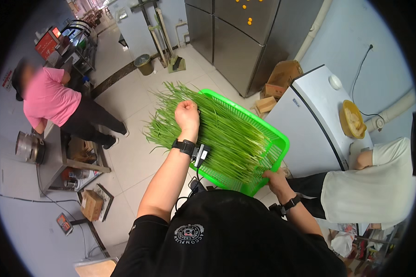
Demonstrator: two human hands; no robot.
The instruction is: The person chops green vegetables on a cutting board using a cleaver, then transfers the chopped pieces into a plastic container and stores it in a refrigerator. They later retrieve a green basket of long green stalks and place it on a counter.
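Note:
Long green leaves, apparently garlic chives, lie in a thick layer in a bright green plastic basket. Their pale stem ends point right, and the leafy tips spread past the basket's left side. My left hand is over the leaves near that side, its fingers curled closed; whether a leaf or anything else is inside them is hidden. At the near right corner, my right hand grips the basket's rim. Both wrists carry black straps, the left one with a small boxed device attached.
A person in pink stands at a worktable on the left. Close on my right is another person in a white shirt, beside a white chest freezer. Beyond the basket are a steel refrigerator, cardboard boxes and a bin.

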